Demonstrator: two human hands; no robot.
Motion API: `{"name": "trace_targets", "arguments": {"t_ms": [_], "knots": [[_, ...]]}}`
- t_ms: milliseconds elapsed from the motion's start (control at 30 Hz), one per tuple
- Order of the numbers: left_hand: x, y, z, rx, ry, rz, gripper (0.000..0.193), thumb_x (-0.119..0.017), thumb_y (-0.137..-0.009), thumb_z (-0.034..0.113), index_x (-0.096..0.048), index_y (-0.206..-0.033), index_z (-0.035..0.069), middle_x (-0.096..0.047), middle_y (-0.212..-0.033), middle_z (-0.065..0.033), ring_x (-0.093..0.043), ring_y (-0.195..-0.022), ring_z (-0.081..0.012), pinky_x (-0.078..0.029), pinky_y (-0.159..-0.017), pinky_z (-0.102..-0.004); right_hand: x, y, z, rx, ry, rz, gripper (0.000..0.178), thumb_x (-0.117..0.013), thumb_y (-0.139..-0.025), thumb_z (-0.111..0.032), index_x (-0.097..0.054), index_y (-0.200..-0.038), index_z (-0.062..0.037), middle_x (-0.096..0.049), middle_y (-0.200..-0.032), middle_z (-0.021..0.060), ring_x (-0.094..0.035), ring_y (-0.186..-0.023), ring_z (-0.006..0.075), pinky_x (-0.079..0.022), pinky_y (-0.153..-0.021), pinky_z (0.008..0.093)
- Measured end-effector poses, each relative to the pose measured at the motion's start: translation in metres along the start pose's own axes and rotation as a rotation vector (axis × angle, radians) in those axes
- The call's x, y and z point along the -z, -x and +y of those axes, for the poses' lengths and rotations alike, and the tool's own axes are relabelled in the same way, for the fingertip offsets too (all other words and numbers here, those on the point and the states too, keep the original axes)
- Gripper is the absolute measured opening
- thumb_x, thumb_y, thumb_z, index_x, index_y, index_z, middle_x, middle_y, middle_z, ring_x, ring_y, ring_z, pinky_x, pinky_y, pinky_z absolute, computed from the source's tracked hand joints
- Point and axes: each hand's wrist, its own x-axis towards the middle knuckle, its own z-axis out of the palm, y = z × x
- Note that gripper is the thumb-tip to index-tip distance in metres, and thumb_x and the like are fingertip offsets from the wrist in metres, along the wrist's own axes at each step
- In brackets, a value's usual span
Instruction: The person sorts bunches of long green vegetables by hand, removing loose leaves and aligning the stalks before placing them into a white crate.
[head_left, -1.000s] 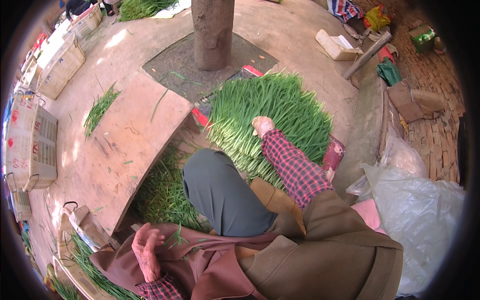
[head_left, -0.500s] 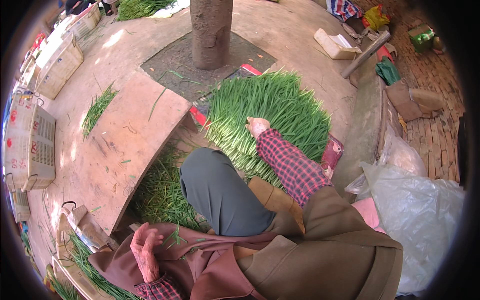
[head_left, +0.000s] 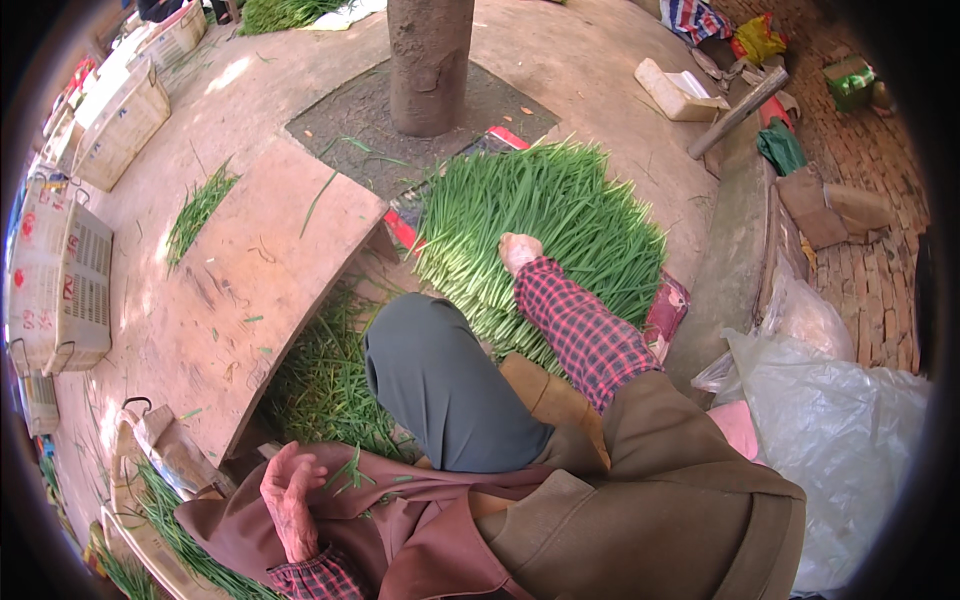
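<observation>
- The right hand (head_left: 520, 253) is resting on the near-left part of the broad pile of long green, pale-ended stalks (head_left: 575, 205); its fingers are curling inward, but whether they are pinching any stalks cannot be told.
- The pile is lying beyond the right edge of the low reddish-brown flat-topped table (head_left: 270, 290), its pale ends facing the person, presumably keeping them within reach.
- The left hand (head_left: 291, 490) is hovering above the maroon-brown cloth lap (head_left: 410, 500), fingers loosely bent and slightly apart, holding nothing visible.
- The dark grey trousered knee (head_left: 440, 380) is standing between table and pile, partly blocking a direct path between the hands.
- A loose heap of green trimmings (head_left: 330, 390) is spreading under the table's right edge.
- Farther out, a thick brown trunk (head_left: 430, 75) is rising behind the pile; a crumpled translucent plastic sheet (head_left: 840, 450) is lying to the right.
</observation>
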Motion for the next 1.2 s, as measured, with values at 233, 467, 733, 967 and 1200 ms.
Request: {"name": "trace_targets", "arguments": {"t_ms": [233,467,733,967,1200], "knots": [[0.009,0.004,-0.003,-0.011,-0.001,0.043,0.037,-0.068,-0.087,0.008,-0.060,-0.121,-0.005,-0.070,-0.093,-0.0108,-0.067,-0.074,-0.0164,-0.054,-0.068,-0.0260,0.030,0.007,-0.001,-0.182,-0.853,-0.149,0.015,-0.062,-0.085,-0.013,-0.073,-0.089,-0.0028,-0.068,-0.063,0.0091,-0.059,-0.044,0.0164,-0.048,-0.047,0.0287],[-0.001,-0.002,-0.002,-0.010,-0.002,-0.008,0.037,-0.068,-0.087,0.007,-0.060,-0.121,-0.005,-0.070,-0.093,-0.0103,-0.066,-0.074,-0.0157,-0.054,-0.069,-0.0261,0.070,0.044,0.033,-0.358,-1.315,-0.031,0.009,-0.066,-0.087,-0.008,-0.071,-0.088,-0.0003,-0.064,-0.060,0.0051,-0.048,-0.040,0.0105,-0.037,-0.039,0.0259],[0.004,-0.005,-0.008,-0.020,-0.025,-0.031,0.036,-0.068,-0.089,0.010,-0.061,-0.122,-0.002,-0.070,-0.095,-0.0095,-0.068,-0.073,-0.0163,-0.055,-0.065,-0.0250,0.083,0.066,0.051,-0.377,-1.616,0.018,0.015,-0.062,-0.089,-0.004,-0.069,-0.096,0.0070,-0.060,-0.060,0.0048,-0.045,-0.040,0.0101,-0.034,-0.038,0.0249],[0.001,-0.002,-0.004,-0.012,-0.028,-0.009,0.037,-0.068,-0.087,0.008,-0.061,-0.121,-0.004,-0.069,-0.095,-0.0094,-0.066,-0.074,-0.0157,-0.054,-0.068,-0.0263,0.132,0.072,0.052,-0.248,-1.681,0.100,0.019,-0.058,-0.089,-0.003,-0.068,-0.100,0.0092,-0.060,-0.062,0.0050,-0.042,-0.039,0.0104,-0.035,-0.039,0.0263],[0.007,-0.005,-0.009,-0.031,-0.037,-0.038,0.037,-0.067,-0.090,0.010,-0.060,-0.123,-0.001,-0.070,-0.096,-0.0083,-0.067,-0.075,-0.0145,-0.055,-0.065,-0.0244,0.184,0.082,0.039,-0.157,-1.733,0.126,0.023,-0.058,-0.092,-0.007,-0.065,-0.108,0.0082,-0.051,-0.057,-0.0007,-0.037,-0.039,0.0088,-0.035,-0.043,0.0260]]}}
